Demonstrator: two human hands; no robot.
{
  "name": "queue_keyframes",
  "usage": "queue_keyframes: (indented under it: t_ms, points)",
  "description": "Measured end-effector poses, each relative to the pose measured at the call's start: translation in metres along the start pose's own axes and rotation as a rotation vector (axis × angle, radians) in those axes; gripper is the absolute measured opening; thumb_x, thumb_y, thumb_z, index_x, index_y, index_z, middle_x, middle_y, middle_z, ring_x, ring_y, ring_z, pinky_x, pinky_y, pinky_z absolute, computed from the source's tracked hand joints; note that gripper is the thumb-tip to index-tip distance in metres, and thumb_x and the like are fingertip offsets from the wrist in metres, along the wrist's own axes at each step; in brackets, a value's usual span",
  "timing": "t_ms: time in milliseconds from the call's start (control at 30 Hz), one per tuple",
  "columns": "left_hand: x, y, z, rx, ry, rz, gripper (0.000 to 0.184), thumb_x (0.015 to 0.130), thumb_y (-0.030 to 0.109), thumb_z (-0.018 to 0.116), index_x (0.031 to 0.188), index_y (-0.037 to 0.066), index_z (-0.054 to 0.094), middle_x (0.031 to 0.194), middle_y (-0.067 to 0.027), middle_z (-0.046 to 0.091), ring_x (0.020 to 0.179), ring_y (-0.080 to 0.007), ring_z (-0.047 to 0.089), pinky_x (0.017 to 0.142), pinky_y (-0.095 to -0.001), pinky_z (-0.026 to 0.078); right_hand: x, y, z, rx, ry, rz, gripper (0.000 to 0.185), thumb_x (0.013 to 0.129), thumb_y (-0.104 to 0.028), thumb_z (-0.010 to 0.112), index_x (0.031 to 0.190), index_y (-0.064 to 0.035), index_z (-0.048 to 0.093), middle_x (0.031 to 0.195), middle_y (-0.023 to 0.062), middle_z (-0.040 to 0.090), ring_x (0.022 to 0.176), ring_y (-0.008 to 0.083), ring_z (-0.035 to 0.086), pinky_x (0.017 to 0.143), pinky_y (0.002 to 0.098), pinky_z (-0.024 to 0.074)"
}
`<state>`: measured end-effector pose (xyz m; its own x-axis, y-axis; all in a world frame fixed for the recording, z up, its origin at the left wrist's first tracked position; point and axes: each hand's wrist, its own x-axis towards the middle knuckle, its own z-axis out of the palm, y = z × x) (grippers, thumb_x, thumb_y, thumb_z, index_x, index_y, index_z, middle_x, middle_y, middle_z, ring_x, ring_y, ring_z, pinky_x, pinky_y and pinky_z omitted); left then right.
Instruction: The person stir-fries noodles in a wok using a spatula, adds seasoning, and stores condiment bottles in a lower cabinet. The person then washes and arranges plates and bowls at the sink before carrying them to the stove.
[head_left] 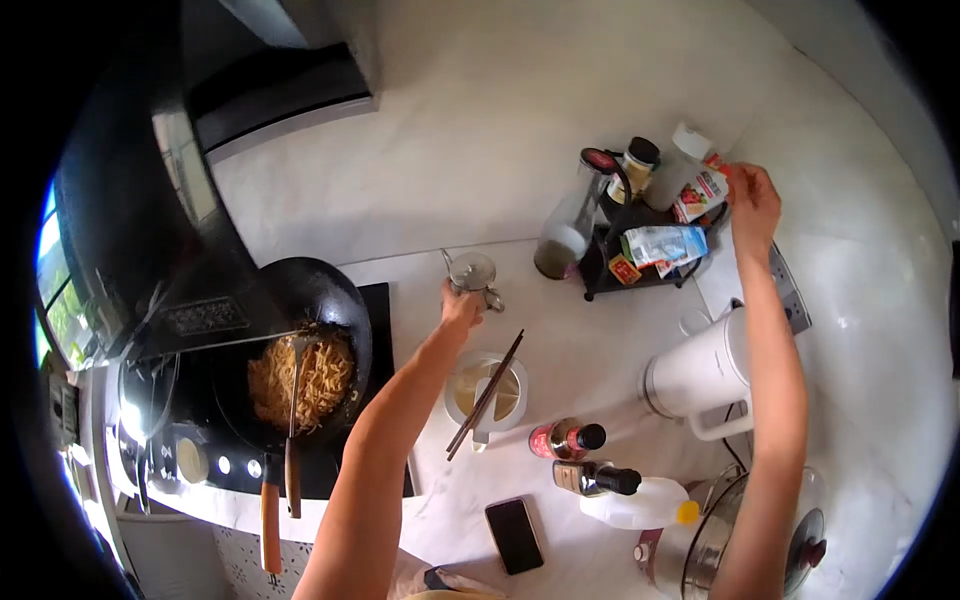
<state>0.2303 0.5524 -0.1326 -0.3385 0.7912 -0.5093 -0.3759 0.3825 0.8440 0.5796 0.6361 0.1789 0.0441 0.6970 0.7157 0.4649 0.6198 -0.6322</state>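
My left hand (462, 306) is closed around the near side of a small glass pot (472, 272) with a lid and metal-looking handles, by the back of the counter. Up at the right, my right hand (754, 205) has its fingers curled on the red top edge of a red-and-white packet (702, 196). That packet stands in a black condiment rack (612, 278), with a blue-and-white packet (665, 246) and several jars around it. A tall glass bottle (570, 225) with a red cap is beside the rack. My fingertips are partly hidden at both places.
At left, a wok (340, 285) of noodles (318, 375) with a spatula (294, 430) sits on the stove. Chopsticks (486, 393) lie across a white jug (458, 378). Sauce bottles (566, 438), a milk jug (640, 503), a phone (514, 536), a white kettle (700, 368) and a steel pot (685, 545) stand nearer me.
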Motion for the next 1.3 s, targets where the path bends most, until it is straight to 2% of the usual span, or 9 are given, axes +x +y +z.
queue_keyframes:
  t_ms: [167,400,533,667,900,1133,1200,1233,1300]
  points:
    - [0.048,0.002,0.023,0.067,-0.195,0.013,0.074,0.081,0.009,0.058,0.144,0.025,0.021,0.095,-0.0095,0.055,0.076,-0.0182,0.055,0.071,-0.0352,0.056,-0.034,-0.098,-0.035,-0.024,-0.073,-0.027,0.01,0.092,-0.01,0.057,0.094,-0.0014,0.062,0.084,0.0015,0.063,0.074,0.0068,0.054,0.066,0.0213,0.0438]
    - [0.022,0.012,0.023,0.244,-0.118,0.098,0.067,0.081,0.012,0.061,0.14,0.01,0.03,0.09,-0.0066,0.059,0.077,-0.0163,0.058,0.068,-0.0324,0.054,-0.102,-0.168,-0.06,-0.067,-0.247,-0.045,0.007,0.089,-0.004,0.055,0.09,0.0007,0.06,0.082,0.0046,0.061,0.074,0.0085,0.054,0.067,0.0221,0.0437]
    - [-0.038,0.002,-0.029,0.487,0.058,0.597,0.031,0.08,0.016,0.061,0.109,0.006,0.058,0.086,-0.0106,0.067,0.079,-0.0217,0.064,0.07,-0.0329,0.05,-0.145,-0.207,-0.068,-0.071,-0.416,-0.198,0.007,0.084,-0.003,0.057,0.088,0.0009,0.061,0.082,0.0083,0.062,0.07,0.0115,0.056,0.065,0.0238,0.0445]
    - [-0.12,-0.026,-0.066,0.814,0.142,0.56,0.034,0.079,0.025,0.067,0.104,0.005,0.059,0.086,-0.0117,0.064,0.082,-0.0292,0.063,0.074,-0.0397,0.049,-0.208,-0.245,-0.039,0.094,-0.68,-0.215,0.01,0.077,-0.005,0.063,0.086,-0.0065,0.062,0.069,0.0042,0.06,0.057,0.0179,0.059,0.053,0.0308,0.0475]
    - [-0.137,-0.05,-0.075,0.64,0.121,0.466,0.031,0.071,0.02,0.072,0.093,0.0,0.064,0.076,-0.0125,0.066,0.071,-0.0267,0.065,0.068,-0.0349,0.051,-0.306,-0.263,0.035,-0.013,-0.993,-0.361,0.008,0.079,-0.013,0.067,0.081,-0.0089,0.06,0.072,0.0033,0.059,0.06,0.0185,0.062,0.05,0.0316,0.0484]
    - [-0.103,-0.069,-0.09,0.356,0.097,0.353,0.016,0.078,0.011,0.068,0.088,-0.001,0.068,0.074,-0.0099,0.068,0.063,-0.0174,0.065,0.062,-0.0287,0.053,-0.359,-0.233,0.07,0.183,-1.124,0.076,0.011,0.083,-0.014,0.066,0.087,-0.0042,0.062,0.068,0.0063,0.062,0.058,0.0165,0.062,0.053,0.0305,0.0488]
    - [-0.092,-0.083,-0.099,0.226,0.07,0.261,0.016,0.08,0.009,0.067,0.09,-0.003,0.068,0.075,-0.0094,0.068,0.062,-0.0162,0.065,0.059,-0.0272,0.054,-0.387,-0.202,0.077,0.28,-1.042,0.369,0.012,0.086,-0.014,0.065,0.09,-0.0023,0.064,0.07,0.0063,0.064,0.061,0.0098,0.062,0.055,0.028,0.0491]
    - [-0.091,-0.09,-0.105,0.08,0.063,0.191,0.017,0.082,0.008,0.066,0.093,-0.005,0.067,0.076,-0.0103,0.068,0.061,-0.0165,0.065,0.058,-0.0262,0.054,-0.403,-0.188,0.082,0.311,-0.976,0.608,0.021,0.085,-0.02,0.065,0.079,-0.0007,0.06,0.068,0.0086,0.064,0.061,0.0169,0.063,0.059,0.0298,0.0489]
    - [-0.096,-0.098,-0.114,-0.13,0.087,0.118,0.019,0.087,0.006,0.062,0.096,-0.01,0.063,0.079,-0.0137,0.068,0.06,-0.0174,0.065,0.055,-0.0265,0.054,-0.431,-0.16,0.085,0.162,-0.75,0.6,0.02,0.088,-0.02,0.064,0.089,-0.0005,0.059,0.073,0.007,0.063,0.057,0.0132,0.06,0.053,0.0269,0.0481]
